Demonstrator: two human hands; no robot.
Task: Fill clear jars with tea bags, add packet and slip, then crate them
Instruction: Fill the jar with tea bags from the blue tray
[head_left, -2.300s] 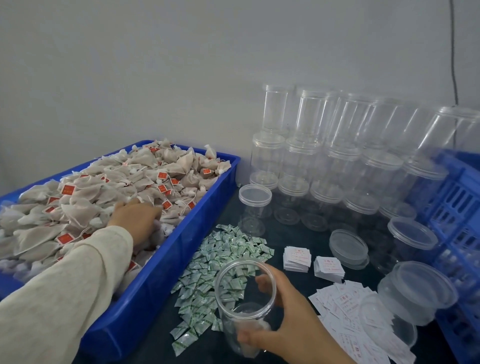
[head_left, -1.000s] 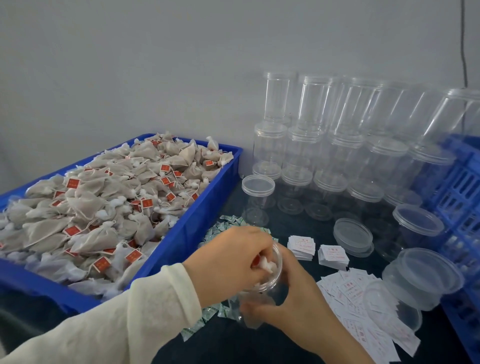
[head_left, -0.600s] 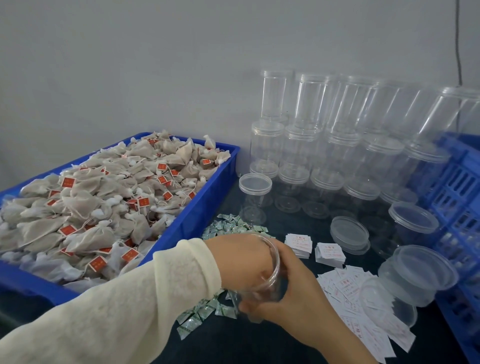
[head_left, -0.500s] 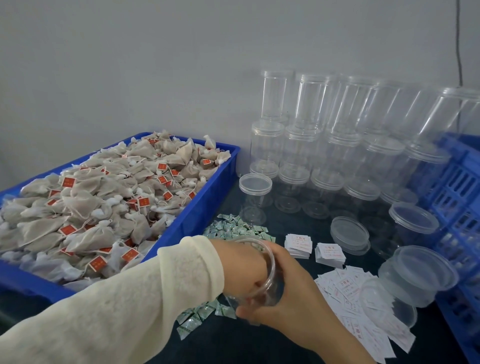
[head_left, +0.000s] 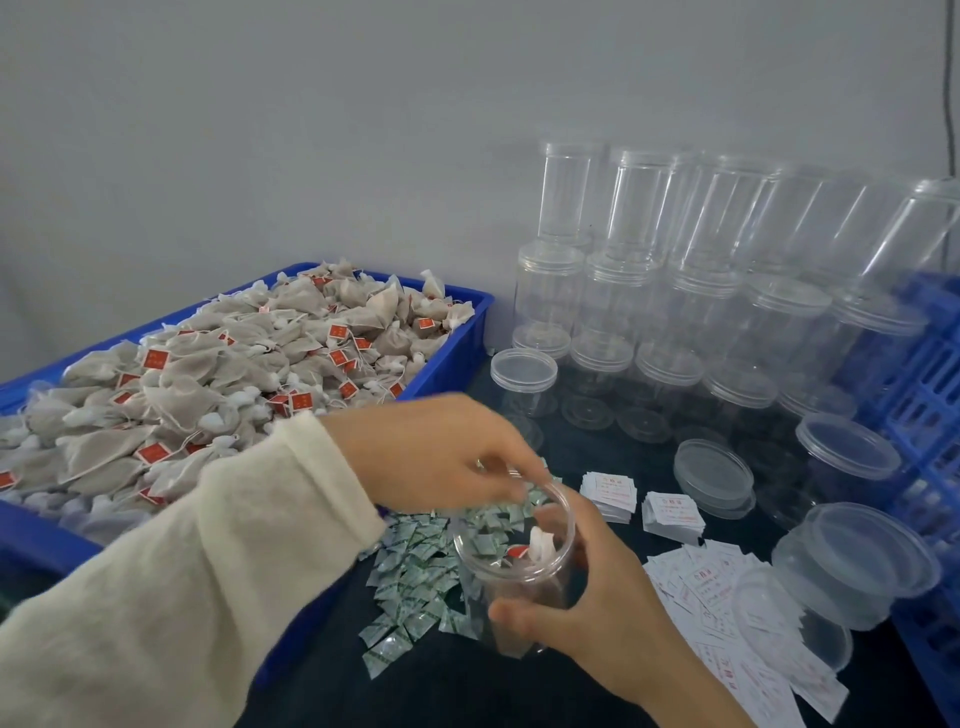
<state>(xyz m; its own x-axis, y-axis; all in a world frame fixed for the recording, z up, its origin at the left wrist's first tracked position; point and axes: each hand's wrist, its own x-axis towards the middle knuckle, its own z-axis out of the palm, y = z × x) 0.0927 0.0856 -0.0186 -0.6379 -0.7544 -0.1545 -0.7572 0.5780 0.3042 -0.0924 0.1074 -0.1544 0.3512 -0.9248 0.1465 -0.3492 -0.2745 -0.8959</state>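
My right hand (head_left: 592, 608) grips a clear open jar (head_left: 514, 566) that stands on the dark table. Inside it lie tea bags (head_left: 535, 548) with white strings and a red tag. My left hand (head_left: 436, 452) hovers just above the jar's rim, its fingers loosely curled and holding nothing. A blue tray (head_left: 457, 358) heaped with tea bags (head_left: 208, 384) fills the left side. Small green-and-white packets (head_left: 410, 582) lie scattered beside the jar. White paper slips (head_left: 737, 613) sit in stacks and a loose pile to the right.
Several clear lidded jars (head_left: 675, 291) are stacked against the wall at the back right. Loose lids (head_left: 714, 473) and short lidded jars (head_left: 852, 561) lie at the right. A blue crate (head_left: 930, 395) stands at the right edge.
My left hand carried tea bags from the tray into the jar, reached deep inside, and has now come out empty above the rim. My right hand kept holding the jar.
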